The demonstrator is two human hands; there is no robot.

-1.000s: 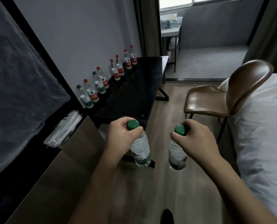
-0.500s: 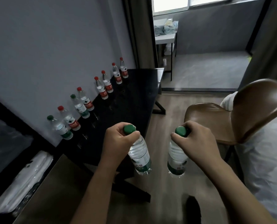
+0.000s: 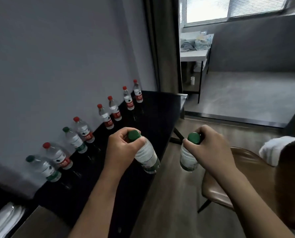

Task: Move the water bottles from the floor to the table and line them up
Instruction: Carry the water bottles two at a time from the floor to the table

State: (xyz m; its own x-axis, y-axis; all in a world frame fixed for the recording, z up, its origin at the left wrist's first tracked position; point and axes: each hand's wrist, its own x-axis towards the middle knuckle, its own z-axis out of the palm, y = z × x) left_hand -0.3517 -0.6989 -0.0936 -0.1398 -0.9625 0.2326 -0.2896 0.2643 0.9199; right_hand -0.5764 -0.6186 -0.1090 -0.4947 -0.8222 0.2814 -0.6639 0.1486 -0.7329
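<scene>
Blurring bottle [image 3: 147, 157] labels (print unreadable)

Hidden necks, cropped edges, unreadable labels

The hands [image 3: 124, 148] [image 3: 210, 152] cover both carried bottles' necks; the bottle labels [image 3: 107, 122] along the desk [image 3: 153, 117] are too small to read; the chair [image 3: 246, 177] at 4 o'clock and white bundle [image 3: 4, 220] at 8 o'clock are cut off.
</scene>
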